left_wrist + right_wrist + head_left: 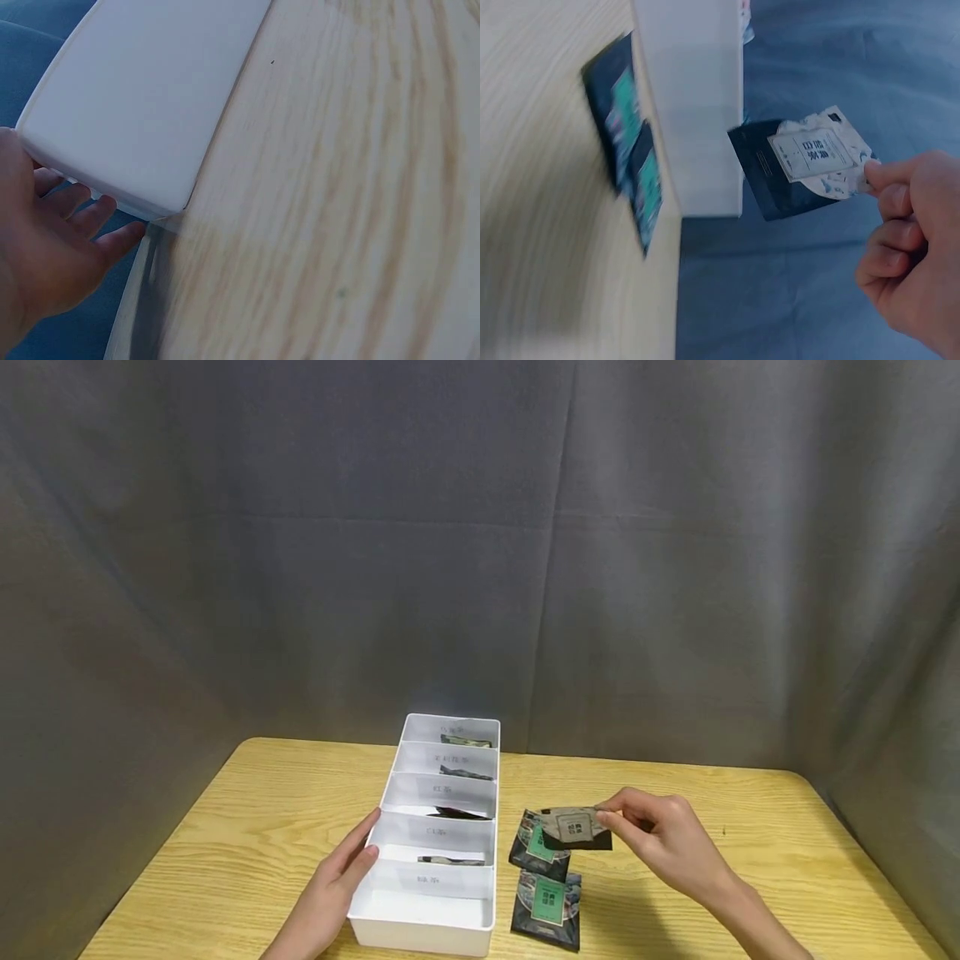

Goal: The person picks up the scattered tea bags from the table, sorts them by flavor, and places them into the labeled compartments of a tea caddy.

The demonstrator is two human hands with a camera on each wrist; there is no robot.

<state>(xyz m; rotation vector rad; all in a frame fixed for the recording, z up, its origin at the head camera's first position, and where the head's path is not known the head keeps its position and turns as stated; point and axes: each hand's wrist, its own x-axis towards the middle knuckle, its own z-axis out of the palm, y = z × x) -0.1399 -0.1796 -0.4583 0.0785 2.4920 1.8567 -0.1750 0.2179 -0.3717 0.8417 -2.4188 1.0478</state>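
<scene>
White divider box [431, 893] sits on my wooden table [225, 860]; my left hand [330, 889] rests flat against its side, fingers straight. My right hand [663, 843] pinches a grey-labelled sachet [576, 827] above two green-labelled sachets [546, 877] beside the box.

Counter [750, 827] right of the sachets [547, 881] lies open. White divided box [438, 927] blocks the left side; curtain [480, 568] walls the back.

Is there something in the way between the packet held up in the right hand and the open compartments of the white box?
Nothing visible. The right hand pinches the grey-label packet in the air beside the white box, whose compartments are open on top. The left hand rests on the box's far side.
</scene>
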